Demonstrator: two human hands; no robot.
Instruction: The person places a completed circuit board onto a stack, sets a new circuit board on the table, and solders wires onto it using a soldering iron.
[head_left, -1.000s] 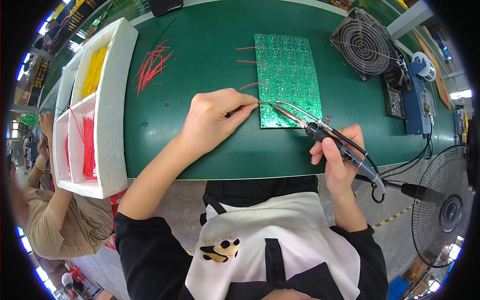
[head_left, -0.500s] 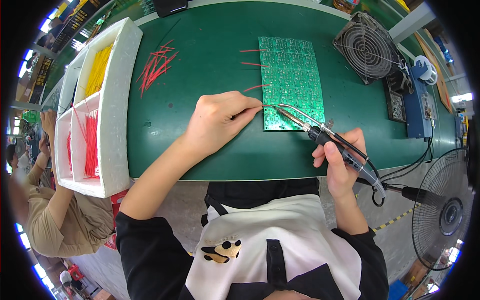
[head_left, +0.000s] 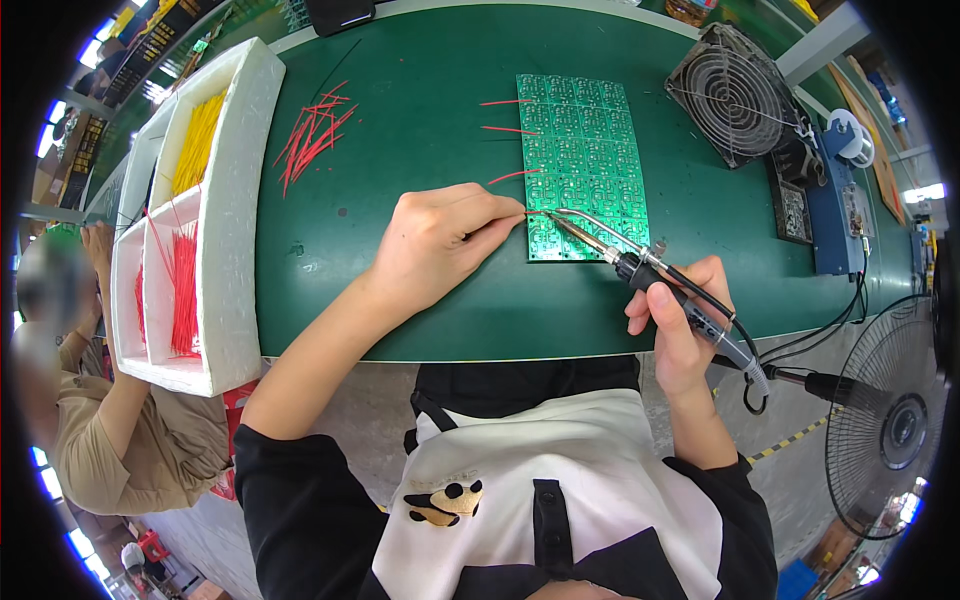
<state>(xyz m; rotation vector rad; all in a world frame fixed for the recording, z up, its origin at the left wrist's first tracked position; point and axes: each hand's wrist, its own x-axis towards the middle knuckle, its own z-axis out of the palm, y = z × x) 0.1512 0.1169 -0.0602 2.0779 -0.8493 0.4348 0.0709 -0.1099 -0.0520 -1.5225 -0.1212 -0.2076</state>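
Note:
A green circuit board panel (head_left: 590, 150) lies on the green bench, with several red wires (head_left: 512, 129) sticking out from its left edge. My left hand (head_left: 440, 240) pinches a short red wire (head_left: 535, 212) at the lower left of the panel, fingertips just off the board's edge. In my right hand (head_left: 685, 325) is a soldering iron (head_left: 640, 270) with a thin metal feed tube along it. The iron's tip meets the board beside the end of the pinched wire. Whether solder is flowing there is too small to tell.
Loose red wires (head_left: 312, 135) lie at the left of the bench. A white foam box (head_left: 235, 300) there holds yellow and red wires. A square fan (head_left: 735, 100) and a blue unit with a solder spool (head_left: 838, 200) stand right. A co-worker (head_left: 130, 430) sits far left.
Both my hands, the wire and the iron hold nearly the same place. At the far left the co-worker's head has shifted slightly.

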